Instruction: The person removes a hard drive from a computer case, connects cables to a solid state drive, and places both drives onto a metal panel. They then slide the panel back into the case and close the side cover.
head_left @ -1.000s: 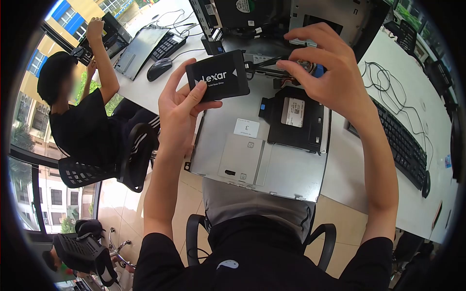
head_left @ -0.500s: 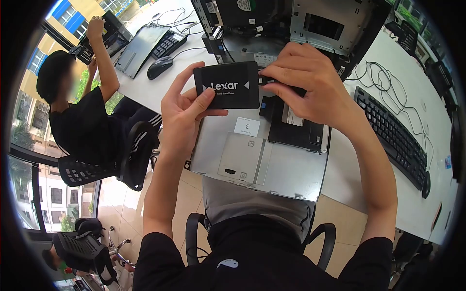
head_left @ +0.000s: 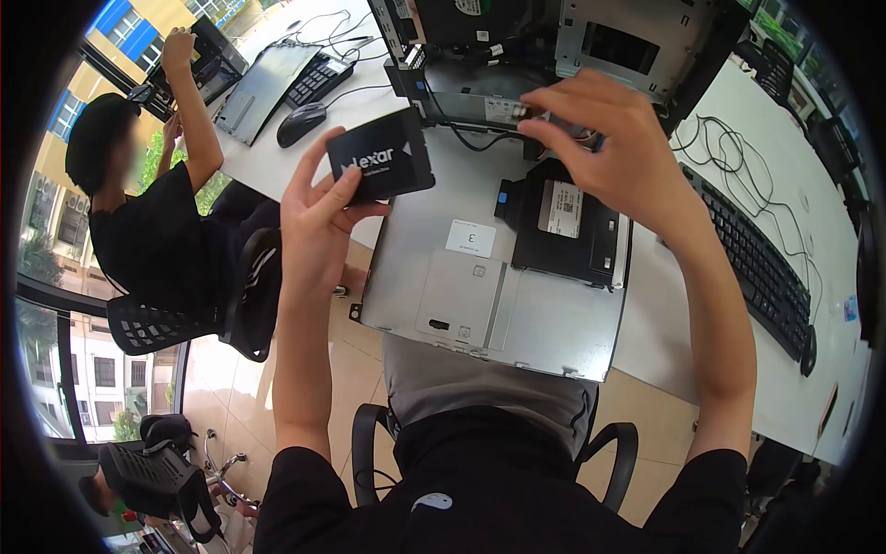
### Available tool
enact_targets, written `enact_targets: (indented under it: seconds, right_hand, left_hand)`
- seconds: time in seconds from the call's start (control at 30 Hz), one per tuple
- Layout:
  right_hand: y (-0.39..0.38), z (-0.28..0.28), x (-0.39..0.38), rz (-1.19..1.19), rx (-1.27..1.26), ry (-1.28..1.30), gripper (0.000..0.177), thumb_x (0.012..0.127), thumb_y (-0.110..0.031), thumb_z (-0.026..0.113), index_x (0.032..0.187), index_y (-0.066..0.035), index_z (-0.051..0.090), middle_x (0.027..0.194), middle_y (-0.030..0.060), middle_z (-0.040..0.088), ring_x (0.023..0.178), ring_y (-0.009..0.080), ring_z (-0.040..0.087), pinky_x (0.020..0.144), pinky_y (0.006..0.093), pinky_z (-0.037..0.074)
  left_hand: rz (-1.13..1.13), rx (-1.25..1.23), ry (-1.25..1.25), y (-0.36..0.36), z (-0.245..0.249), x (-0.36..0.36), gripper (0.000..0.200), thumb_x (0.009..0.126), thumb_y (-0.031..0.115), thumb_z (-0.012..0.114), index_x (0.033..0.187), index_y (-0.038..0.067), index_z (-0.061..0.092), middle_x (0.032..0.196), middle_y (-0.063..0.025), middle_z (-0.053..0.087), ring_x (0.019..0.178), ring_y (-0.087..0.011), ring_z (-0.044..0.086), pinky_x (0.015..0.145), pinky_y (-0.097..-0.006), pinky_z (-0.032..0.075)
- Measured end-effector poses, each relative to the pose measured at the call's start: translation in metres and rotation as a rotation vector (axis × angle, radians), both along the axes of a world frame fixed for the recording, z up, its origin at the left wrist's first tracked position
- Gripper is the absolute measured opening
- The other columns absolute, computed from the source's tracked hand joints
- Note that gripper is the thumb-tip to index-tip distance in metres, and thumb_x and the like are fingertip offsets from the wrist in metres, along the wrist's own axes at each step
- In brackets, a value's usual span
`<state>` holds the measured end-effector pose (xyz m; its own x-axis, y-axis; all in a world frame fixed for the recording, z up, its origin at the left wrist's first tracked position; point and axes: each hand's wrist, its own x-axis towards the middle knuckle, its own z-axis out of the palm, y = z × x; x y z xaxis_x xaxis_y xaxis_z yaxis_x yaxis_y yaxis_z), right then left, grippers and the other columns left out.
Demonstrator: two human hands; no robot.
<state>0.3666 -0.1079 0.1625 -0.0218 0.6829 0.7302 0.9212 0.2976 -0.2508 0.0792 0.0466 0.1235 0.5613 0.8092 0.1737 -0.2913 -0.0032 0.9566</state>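
A black Lexar solid state drive is gripped between the thumb and fingers of my left hand, tilted over the left part of a metal panel. My right hand pinches a small cable connector, apart from the drive, in front of the open computer case. A black cable loops between the case and the fingers. Below my right hand a black optical drive with a white label rests on the panel. A white card marked 3 lies beside it.
On the right side of the table are a black keyboard, a mouse and tangled cables. Back left are another mouse, keyboard and panel. A person sits at the left by another case.
The drive has moved left and tilted with my left hand. My right hand has moved up and away from it, with the connector now apart from the drive. More of the optical drive shows.
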Motion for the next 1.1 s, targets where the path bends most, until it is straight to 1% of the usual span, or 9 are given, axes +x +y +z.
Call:
enact_targets:
  seconds: [0.03, 0.2, 0.5, 0.53, 0.6, 0.7, 0.83, 0.93, 1.1]
  right_hand:
    - [-0.001, -0.002, 0.000, 0.008, -0.031, 0.003, 0.022, 0.093, -0.019, 0.085, 0.107, -0.002, 0.082, 0.091, 0.0123, 0.076, 0.086, 0.0310, 0.069, 0.076, 0.0418, 0.056]
    - [-0.006, 0.007, 0.005, 0.049, -0.169, 0.079, 0.027, 0.096, -0.024, 0.082, 0.109, 0.001, 0.082, 0.092, 0.0149, 0.077, 0.080, 0.0314, 0.070, 0.074, 0.0408, 0.056]
    - [-0.025, 0.032, 0.023, -0.127, -0.341, 0.039, 0.027, 0.097, -0.025, 0.081, 0.107, 0.000, 0.083, 0.084, 0.0192, 0.075, 0.073, 0.0323, 0.068, 0.072, 0.0413, 0.056]
    - [-0.026, 0.032, 0.025, -0.136, -0.359, 0.033, 0.028, 0.098, -0.026, 0.082, 0.107, 0.001, 0.083, 0.087, 0.0173, 0.076, 0.073, 0.0290, 0.067, 0.071, 0.0396, 0.055]
    - [-0.028, 0.033, 0.026, -0.155, -0.395, 0.022, 0.032, 0.098, -0.028, 0.083, 0.107, 0.002, 0.083, 0.092, 0.0135, 0.077, 0.072, 0.0225, 0.063, 0.069, 0.0361, 0.053]
    - [-0.028, 0.037, 0.025, -0.144, -0.398, 0.047, 0.027, 0.098, -0.025, 0.081, 0.106, 0.001, 0.083, 0.083, 0.0197, 0.075, 0.072, 0.0333, 0.069, 0.073, 0.0406, 0.057]
    - [-0.028, 0.034, 0.022, -0.151, -0.378, 0.028, 0.031, 0.096, -0.026, 0.082, 0.106, 0.003, 0.082, 0.084, 0.0194, 0.076, 0.073, 0.0339, 0.070, 0.073, 0.0409, 0.057]
    - [-0.027, 0.035, 0.020, -0.135, -0.387, 0.027, 0.032, 0.096, -0.027, 0.082, 0.107, 0.003, 0.082, 0.088, 0.0194, 0.077, 0.075, 0.0339, 0.071, 0.074, 0.0412, 0.057]
    - [-0.024, 0.031, 0.018, -0.125, -0.398, 0.037, 0.033, 0.095, -0.028, 0.083, 0.109, 0.002, 0.083, 0.094, 0.0189, 0.078, 0.079, 0.0332, 0.072, 0.075, 0.0411, 0.058]
  left_hand:
    - [-0.008, -0.004, 0.020, 0.000, -0.004, 0.003, 0.058, 0.106, 0.006, 0.068, 0.159, -0.003, 0.047, 0.123, -0.0246, 0.075, 0.100, -0.0264, 0.079, 0.079, -0.0370, 0.069]
    - [-0.009, 0.020, 0.120, 0.001, -0.011, 0.006, 0.057, 0.104, 0.009, 0.072, 0.157, -0.002, 0.051, 0.116, -0.0225, 0.078, 0.097, -0.0232, 0.079, 0.075, -0.0348, 0.066]
    - [-0.035, 0.160, 0.264, 0.008, -0.023, 0.012, 0.055, 0.103, 0.012, 0.077, 0.153, 0.001, 0.056, 0.107, -0.0158, 0.081, 0.094, -0.0145, 0.074, 0.073, -0.0287, 0.052]
    - [-0.035, 0.178, 0.278, 0.007, -0.024, 0.014, 0.055, 0.103, 0.013, 0.077, 0.152, 0.001, 0.057, 0.107, -0.0151, 0.082, 0.093, -0.0137, 0.074, 0.073, -0.0285, 0.051]
    - [-0.035, 0.188, 0.307, 0.005, -0.023, 0.018, 0.055, 0.102, 0.011, 0.076, 0.152, 0.002, 0.057, 0.107, -0.0164, 0.081, 0.094, -0.0153, 0.074, 0.079, -0.0293, 0.052]
    - [-0.048, 0.189, 0.282, 0.003, -0.024, 0.024, 0.054, 0.101, 0.011, 0.075, 0.152, 0.003, 0.057, 0.108, -0.0179, 0.081, 0.095, -0.0159, 0.075, 0.082, -0.0295, 0.052]
    - [-0.050, 0.204, 0.272, 0.006, -0.026, 0.026, 0.053, 0.101, 0.011, 0.075, 0.150, 0.003, 0.058, 0.108, -0.0178, 0.082, 0.094, -0.0158, 0.075, 0.082, -0.0297, 0.052]
    - [-0.074, 0.208, 0.251, 0.012, -0.028, 0.026, 0.050, 0.103, 0.006, 0.075, 0.148, 0.000, 0.056, 0.110, -0.0220, 0.081, 0.096, -0.0197, 0.078, 0.084, -0.0288, 0.059]
    - [-0.087, 0.241, 0.212, 0.018, -0.035, 0.029, 0.049, 0.102, 0.002, 0.075, 0.147, -0.002, 0.056, 0.110, -0.0225, 0.080, 0.098, -0.0191, 0.078, 0.087, -0.0287, 0.060]
